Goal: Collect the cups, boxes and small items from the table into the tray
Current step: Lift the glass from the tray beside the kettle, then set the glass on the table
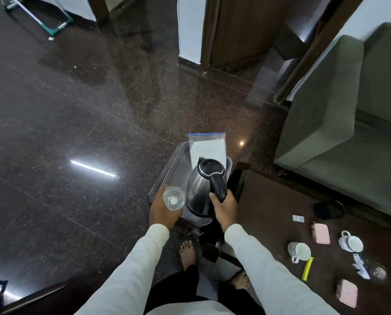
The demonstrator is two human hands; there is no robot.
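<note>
A dark tray (167,167) sits on a small stand left of the brown table (269,212). My left hand (161,211) grips a clear glass (173,198) at the tray's near left corner. My right hand (224,209) holds the black handle of a steel kettle (201,187) standing in the tray. A blue-topped plastic bag (207,146) lies at the tray's far end. On the table stand two white cups (299,251) (351,243), two pink boxes (320,233) (346,292), a yellow strip (308,268), a small white packet (298,218) and torn white paper (360,266).
A grey-green sofa (349,123) stands behind the table at the right. A black slipper-like object (328,210) lies at the table's far edge. A clear lid or glass (379,272) rests near the paper. My bare feet (189,252) are on the polished dark floor beside the stand.
</note>
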